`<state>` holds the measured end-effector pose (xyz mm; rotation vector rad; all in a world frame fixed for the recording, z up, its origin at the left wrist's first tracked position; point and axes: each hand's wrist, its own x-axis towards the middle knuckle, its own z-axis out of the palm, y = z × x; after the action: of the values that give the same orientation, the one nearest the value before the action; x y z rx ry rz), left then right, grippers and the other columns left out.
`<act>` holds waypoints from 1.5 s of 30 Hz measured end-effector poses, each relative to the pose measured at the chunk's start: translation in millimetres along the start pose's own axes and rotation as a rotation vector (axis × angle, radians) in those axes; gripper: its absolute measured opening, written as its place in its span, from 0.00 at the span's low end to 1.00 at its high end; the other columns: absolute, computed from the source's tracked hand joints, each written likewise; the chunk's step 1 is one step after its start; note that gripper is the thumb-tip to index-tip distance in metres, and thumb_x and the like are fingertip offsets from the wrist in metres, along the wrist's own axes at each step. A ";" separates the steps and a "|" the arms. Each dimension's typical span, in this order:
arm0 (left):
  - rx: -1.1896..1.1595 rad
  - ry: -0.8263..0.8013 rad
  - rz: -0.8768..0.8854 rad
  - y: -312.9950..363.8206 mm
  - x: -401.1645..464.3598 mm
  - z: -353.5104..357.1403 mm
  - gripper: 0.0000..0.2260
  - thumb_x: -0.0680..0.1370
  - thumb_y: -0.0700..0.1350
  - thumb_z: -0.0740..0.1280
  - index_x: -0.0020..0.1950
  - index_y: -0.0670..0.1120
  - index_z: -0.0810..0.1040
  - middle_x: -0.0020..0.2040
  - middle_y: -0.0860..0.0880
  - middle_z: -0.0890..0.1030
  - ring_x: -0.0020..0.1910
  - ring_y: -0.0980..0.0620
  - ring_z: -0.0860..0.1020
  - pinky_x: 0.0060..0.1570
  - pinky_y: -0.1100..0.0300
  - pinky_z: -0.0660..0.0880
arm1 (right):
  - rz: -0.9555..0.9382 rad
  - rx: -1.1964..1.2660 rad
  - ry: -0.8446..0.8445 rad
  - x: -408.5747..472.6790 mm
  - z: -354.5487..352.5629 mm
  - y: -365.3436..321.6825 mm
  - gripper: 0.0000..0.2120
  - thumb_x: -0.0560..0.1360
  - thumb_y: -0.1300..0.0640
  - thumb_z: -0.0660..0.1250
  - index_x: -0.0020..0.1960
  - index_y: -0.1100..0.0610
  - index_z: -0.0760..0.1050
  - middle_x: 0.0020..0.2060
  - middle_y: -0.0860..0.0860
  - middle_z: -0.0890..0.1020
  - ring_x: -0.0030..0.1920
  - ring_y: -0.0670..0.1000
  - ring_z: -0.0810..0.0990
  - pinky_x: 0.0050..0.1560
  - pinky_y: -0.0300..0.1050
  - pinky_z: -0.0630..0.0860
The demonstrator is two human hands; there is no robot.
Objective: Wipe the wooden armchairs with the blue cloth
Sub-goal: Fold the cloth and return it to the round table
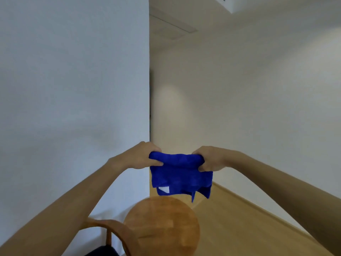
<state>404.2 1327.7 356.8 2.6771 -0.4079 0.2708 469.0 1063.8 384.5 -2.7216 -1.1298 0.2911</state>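
Observation:
I hold the blue cloth in the air in front of me, folded over along its top edge, with a white label near its lower left corner. My left hand grips its upper left corner and my right hand grips its upper right corner. Below the cloth is the round wooden seat of an armchair. A curved wooden armrest or backrest arcs at its left, with something dark beneath it at the bottom edge.
A white wall stands close on the left and ends at a corner. Beyond it a cream wall runs to the right. Light wooden floor with a skirting board extends to the right of the chair.

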 end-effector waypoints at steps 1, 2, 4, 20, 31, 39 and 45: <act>0.003 0.021 -0.006 -2.4 15.4 2.6 0.05 0.76 0.49 0.70 0.48 0.50 0.81 0.43 0.54 0.82 0.42 0.57 0.80 0.41 0.60 0.78 | -0.001 -0.013 0.009 11.7 -7.0 11.8 0.11 0.72 0.62 0.66 0.52 0.50 0.76 0.48 0.48 0.82 0.48 0.50 0.80 0.44 0.42 0.78; -0.003 0.037 -0.015 -5.1 30.1 5.1 0.02 0.76 0.48 0.70 0.48 0.52 0.81 0.43 0.56 0.82 0.43 0.57 0.79 0.40 0.61 0.78 | -0.005 -0.019 0.022 23.1 -13.6 23.6 0.10 0.73 0.61 0.67 0.52 0.51 0.76 0.49 0.49 0.82 0.49 0.50 0.80 0.44 0.42 0.78; -0.034 0.071 -0.024 -8.4 54.4 9.0 0.08 0.76 0.47 0.70 0.46 0.61 0.78 0.42 0.62 0.81 0.44 0.60 0.79 0.40 0.65 0.77 | -0.026 -0.021 0.042 43.4 -24.1 46.2 0.08 0.74 0.60 0.67 0.53 0.52 0.76 0.51 0.50 0.82 0.51 0.51 0.80 0.46 0.42 0.77; -0.303 0.092 -0.171 -119.8 184.4 103.4 0.06 0.78 0.40 0.68 0.54 0.45 0.82 0.48 0.51 0.84 0.48 0.52 0.82 0.46 0.59 0.80 | -0.222 -0.068 -0.147 231.1 -4.5 185.3 0.04 0.77 0.54 0.70 0.51 0.53 0.79 0.48 0.47 0.82 0.49 0.49 0.80 0.48 0.40 0.77; -0.284 0.119 -0.471 -222.5 233.7 247.3 0.07 0.75 0.45 0.70 0.52 0.52 0.82 0.46 0.58 0.83 0.44 0.60 0.80 0.45 0.64 0.76 | -0.220 -0.052 -0.179 373.0 113.8 281.1 0.04 0.77 0.59 0.66 0.45 0.60 0.78 0.40 0.53 0.82 0.41 0.52 0.79 0.40 0.46 0.72; -0.389 -0.040 -0.726 -279.1 202.9 403.7 0.06 0.76 0.47 0.68 0.48 0.46 0.80 0.41 0.53 0.82 0.41 0.57 0.79 0.43 0.59 0.76 | -0.331 0.091 -0.603 453.8 280.0 350.8 0.14 0.74 0.53 0.71 0.37 0.39 0.69 0.33 0.34 0.71 0.37 0.33 0.73 0.36 0.28 0.67; -0.259 -0.103 -0.900 -335.1 187.9 513.1 0.05 0.77 0.46 0.66 0.46 0.56 0.79 0.42 0.59 0.80 0.41 0.60 0.78 0.45 0.60 0.75 | -0.303 0.115 -0.736 516.9 426.3 383.1 0.13 0.76 0.54 0.68 0.34 0.48 0.70 0.33 0.44 0.75 0.39 0.50 0.78 0.39 0.41 0.69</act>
<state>753.3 1353.4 -180.2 2.3407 0.6868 -0.1818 980.8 1204.9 -175.6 -2.3261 -1.5947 1.3272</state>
